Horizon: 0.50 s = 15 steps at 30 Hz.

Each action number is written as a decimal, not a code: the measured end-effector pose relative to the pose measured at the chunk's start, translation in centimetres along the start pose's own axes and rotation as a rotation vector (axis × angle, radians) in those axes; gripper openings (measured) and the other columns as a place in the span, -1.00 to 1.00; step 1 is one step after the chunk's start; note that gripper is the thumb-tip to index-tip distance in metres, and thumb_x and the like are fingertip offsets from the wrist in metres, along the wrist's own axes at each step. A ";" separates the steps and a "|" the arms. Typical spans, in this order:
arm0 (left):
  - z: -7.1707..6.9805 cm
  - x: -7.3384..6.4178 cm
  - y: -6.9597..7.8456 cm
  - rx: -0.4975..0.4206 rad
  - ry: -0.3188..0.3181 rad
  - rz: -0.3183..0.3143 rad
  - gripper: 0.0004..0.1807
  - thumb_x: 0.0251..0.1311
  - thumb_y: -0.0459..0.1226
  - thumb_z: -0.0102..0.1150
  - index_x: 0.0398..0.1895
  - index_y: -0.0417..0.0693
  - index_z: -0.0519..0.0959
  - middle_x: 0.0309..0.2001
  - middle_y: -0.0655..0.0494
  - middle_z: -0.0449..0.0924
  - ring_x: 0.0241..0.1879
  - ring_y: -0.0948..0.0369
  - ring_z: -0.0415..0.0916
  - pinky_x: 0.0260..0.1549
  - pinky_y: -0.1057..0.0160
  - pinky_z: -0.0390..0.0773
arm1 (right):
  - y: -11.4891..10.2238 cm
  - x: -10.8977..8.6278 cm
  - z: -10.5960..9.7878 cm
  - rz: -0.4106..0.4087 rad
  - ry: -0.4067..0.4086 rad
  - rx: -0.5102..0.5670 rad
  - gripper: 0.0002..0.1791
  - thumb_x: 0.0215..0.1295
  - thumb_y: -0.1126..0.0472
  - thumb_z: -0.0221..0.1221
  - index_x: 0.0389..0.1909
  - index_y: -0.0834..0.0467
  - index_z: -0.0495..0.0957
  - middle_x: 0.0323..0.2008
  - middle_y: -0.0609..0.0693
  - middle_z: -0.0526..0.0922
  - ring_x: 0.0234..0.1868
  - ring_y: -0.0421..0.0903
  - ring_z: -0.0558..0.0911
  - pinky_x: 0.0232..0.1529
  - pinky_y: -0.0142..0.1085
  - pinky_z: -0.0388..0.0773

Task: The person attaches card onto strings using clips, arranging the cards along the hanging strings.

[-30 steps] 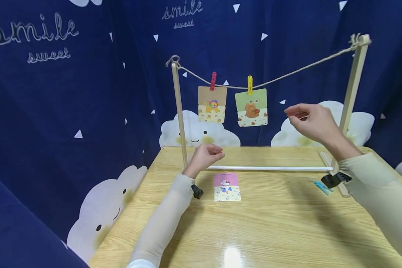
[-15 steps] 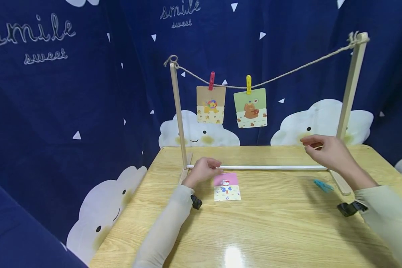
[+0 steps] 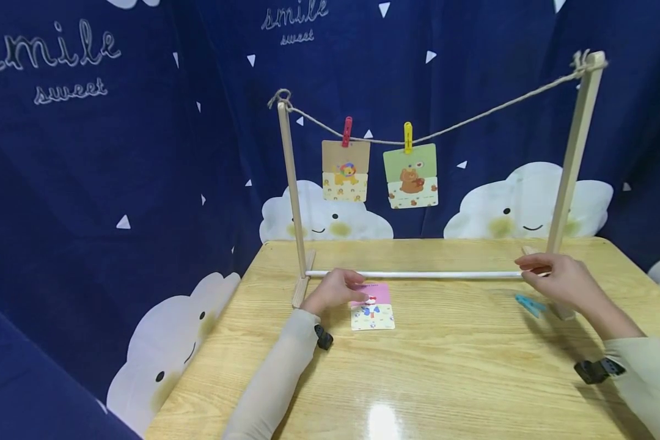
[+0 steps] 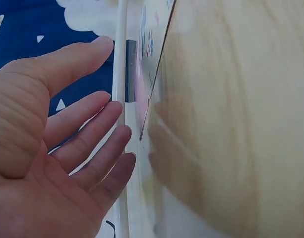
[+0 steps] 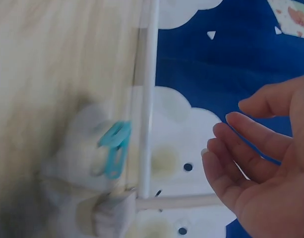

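Hovering half-spread, hands (image 3: 332,292) (image 3: 563,282) seem apart from card (image 3: 373,318) (left) and clothespin (image 3: 529,304) (right).

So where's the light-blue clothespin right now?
In the head view, the light-blue clothespin lies on the table, toward the right, near the right hand and just left of the stand's foot.

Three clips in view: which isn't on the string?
The blue clip, lying on the table near the right hand. The red clip and yellow clip are both up on the string.
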<state>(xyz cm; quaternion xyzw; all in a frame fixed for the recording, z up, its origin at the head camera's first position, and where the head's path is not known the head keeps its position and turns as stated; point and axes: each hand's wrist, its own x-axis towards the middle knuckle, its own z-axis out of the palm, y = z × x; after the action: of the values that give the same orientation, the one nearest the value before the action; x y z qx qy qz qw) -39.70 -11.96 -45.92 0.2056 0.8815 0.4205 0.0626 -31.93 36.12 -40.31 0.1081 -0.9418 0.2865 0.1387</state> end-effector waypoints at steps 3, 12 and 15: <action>0.1 0.1 0.2 0.017 -0.012 0.005 -0.37 0.09 -0.19 0.59 0.22 -0.21 0.63 0.15 -0.06 0.70 0.12 0.03 0.63 0.15 0.12 0.58 | 1.2 -0.5 0.0 0.010 -0.003 -0.015 -0.65 0.42 0.12 0.28 0.10 0.24 0.68 -0.11 0.20 0.78 -0.25 -0.29 0.65 -0.35 -0.38 0.52; 0.2 0.3 0.0 0.050 -0.044 0.000 -0.32 0.03 -0.17 0.63 0.26 -0.14 0.63 0.16 0.02 0.69 0.10 0.12 0.63 0.15 0.14 0.57 | 2.8 -1.4 0.8 0.056 -0.075 0.021 -0.55 0.45 0.09 0.27 0.18 0.32 0.62 -0.02 0.29 0.73 -0.12 0.02 0.70 -0.31 -0.37 0.55; 0.3 0.4 0.0 0.051 -0.057 0.002 -0.27 0.01 -0.17 0.64 0.29 -0.15 0.60 0.19 0.00 0.67 0.13 0.11 0.62 0.18 0.11 0.56 | 3.5 -2.0 1.2 0.066 -0.105 0.018 -0.53 0.43 0.11 0.28 0.18 0.37 0.60 -0.02 0.32 0.72 -0.11 0.09 0.71 -0.30 -0.37 0.55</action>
<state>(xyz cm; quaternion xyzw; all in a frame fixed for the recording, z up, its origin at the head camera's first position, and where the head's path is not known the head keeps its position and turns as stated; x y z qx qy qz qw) -39.99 -11.63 -46.08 0.2201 0.8896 0.3917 0.0821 -31.22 38.53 -43.68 0.0934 -0.9482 0.2935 0.0785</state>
